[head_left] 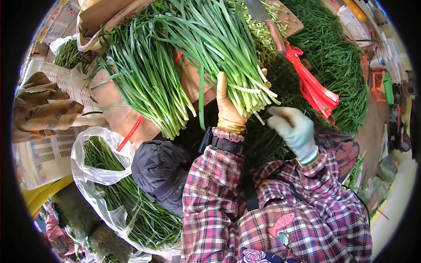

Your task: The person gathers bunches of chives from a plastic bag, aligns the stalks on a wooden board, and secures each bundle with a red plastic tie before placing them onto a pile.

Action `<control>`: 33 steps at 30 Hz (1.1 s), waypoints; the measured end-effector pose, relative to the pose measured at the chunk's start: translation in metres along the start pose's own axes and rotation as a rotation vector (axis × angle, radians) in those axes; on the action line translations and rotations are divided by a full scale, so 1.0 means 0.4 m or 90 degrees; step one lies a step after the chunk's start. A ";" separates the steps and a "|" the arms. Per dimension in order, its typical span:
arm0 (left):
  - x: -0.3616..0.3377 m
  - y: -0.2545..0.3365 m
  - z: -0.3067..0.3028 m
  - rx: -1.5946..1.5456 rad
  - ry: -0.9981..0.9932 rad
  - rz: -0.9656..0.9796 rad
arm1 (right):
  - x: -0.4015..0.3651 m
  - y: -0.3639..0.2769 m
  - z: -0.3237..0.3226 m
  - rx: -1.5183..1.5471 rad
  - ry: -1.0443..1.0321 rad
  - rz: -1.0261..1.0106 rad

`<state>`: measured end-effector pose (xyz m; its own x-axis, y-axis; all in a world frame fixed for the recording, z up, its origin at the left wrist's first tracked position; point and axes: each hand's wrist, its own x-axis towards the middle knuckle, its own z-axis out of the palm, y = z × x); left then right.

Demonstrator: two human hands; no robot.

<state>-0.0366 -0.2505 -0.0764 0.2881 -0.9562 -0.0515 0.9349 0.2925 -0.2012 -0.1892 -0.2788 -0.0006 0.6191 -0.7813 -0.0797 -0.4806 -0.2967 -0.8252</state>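
Note:
My left hand point(230, 105), in a yellowish glove, is wrapped round the stem end of a bunch of garlic chives point(219, 48). Their pale stems fan out past my thumb, and the green leaves reach up and left. Just right of the stem ends is my right hand point(294, 131), in a light blue glove. Its fingers are bent toward a few stray stems but blurred by motion, so I cannot make out whether they grip anything. A second bunch of garlic chives point(147, 83) lies on the wooden board point(112, 94), with a red strip point(130, 133) beneath it.
A knife point(274, 35) rests over chopped stem ends point(258, 24) at the top. Red tie strips point(311, 83) hang beside a large heap of greens point(337, 65). At lower left, a clear plastic bag point(103, 175) holds more chives, near a white crate point(52, 149).

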 end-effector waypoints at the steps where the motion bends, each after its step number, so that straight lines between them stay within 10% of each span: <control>1: 0.002 -0.004 0.004 0.009 0.015 0.019 | 0.003 0.020 0.011 -0.082 -0.058 -0.034; 2: 0.001 0.003 -0.007 -0.004 -0.013 -0.016 | 0.008 0.030 0.022 -0.120 -0.102 -0.064; 3: -0.002 0.003 -0.006 -0.010 -0.036 -0.030 | 0.011 0.021 0.041 0.108 -0.205 0.245; 5: -0.006 0.013 -0.017 0.012 -0.064 -0.021 | 0.032 0.006 0.070 0.193 -0.182 0.382; 20: 0.004 0.012 -0.063 0.108 0.029 0.022 | 0.053 0.018 0.143 0.186 -0.006 0.226; 22: 0.000 0.011 -0.062 0.104 0.006 -0.006 | 0.058 0.015 0.127 0.064 -0.067 0.140; 25: -0.005 0.014 -0.066 0.054 -0.017 -0.012 | 0.064 -0.011 0.040 0.076 -0.342 0.355; 29: -0.008 0.015 -0.060 0.044 0.001 -0.011 | 0.065 -0.063 -0.045 0.229 0.028 0.147; 31: -0.008 0.009 -0.058 0.078 0.035 -0.017 | 0.105 -0.135 -0.048 -0.186 0.099 -0.330; 33: -0.014 0.012 -0.047 0.088 0.112 0.033 | 0.155 -0.114 -0.025 -0.319 -0.011 -0.438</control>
<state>-0.0377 -0.2438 -0.0953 0.3071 -0.9233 -0.2307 0.9427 0.3284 -0.0593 -0.1352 -0.3191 0.0377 0.8813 -0.3311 0.3372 -0.2101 -0.9136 -0.3481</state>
